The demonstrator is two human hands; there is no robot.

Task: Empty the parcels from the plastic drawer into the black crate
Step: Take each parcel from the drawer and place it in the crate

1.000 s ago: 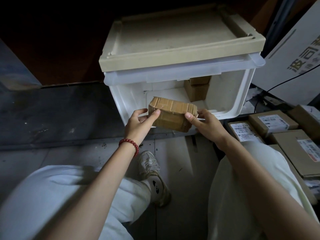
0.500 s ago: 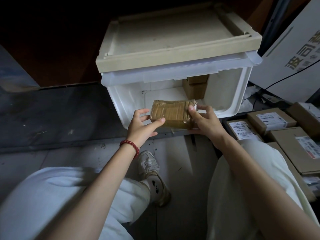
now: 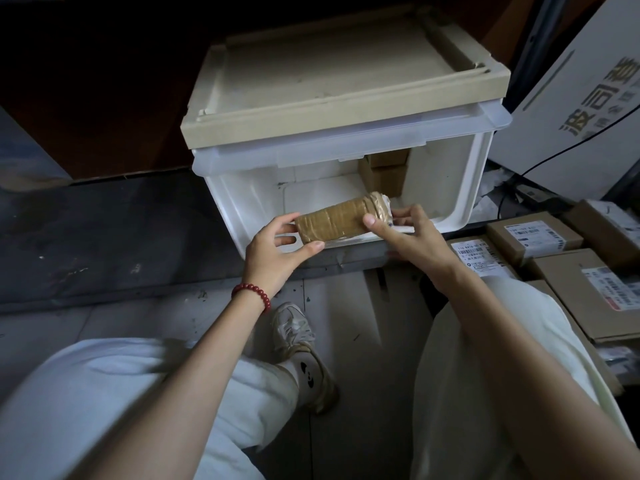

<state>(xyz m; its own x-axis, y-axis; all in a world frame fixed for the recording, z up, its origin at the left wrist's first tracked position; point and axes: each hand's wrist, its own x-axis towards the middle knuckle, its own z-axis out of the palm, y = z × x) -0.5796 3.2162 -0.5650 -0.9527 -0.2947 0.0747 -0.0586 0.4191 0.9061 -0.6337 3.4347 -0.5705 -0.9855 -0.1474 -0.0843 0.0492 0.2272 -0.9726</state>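
Both hands grip taped parcel over drawer.

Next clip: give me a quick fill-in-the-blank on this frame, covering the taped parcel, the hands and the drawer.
1. The taped parcel is held by ____ hands, the left hand at one end, the right hand at the other.
2. The bead bracelet on the left wrist is ____.
3. A cardboard box lies ____ the plastic drawer.
4. The labelled boxes lie on the person's ____ side.
Missing words: both; red; inside; right.
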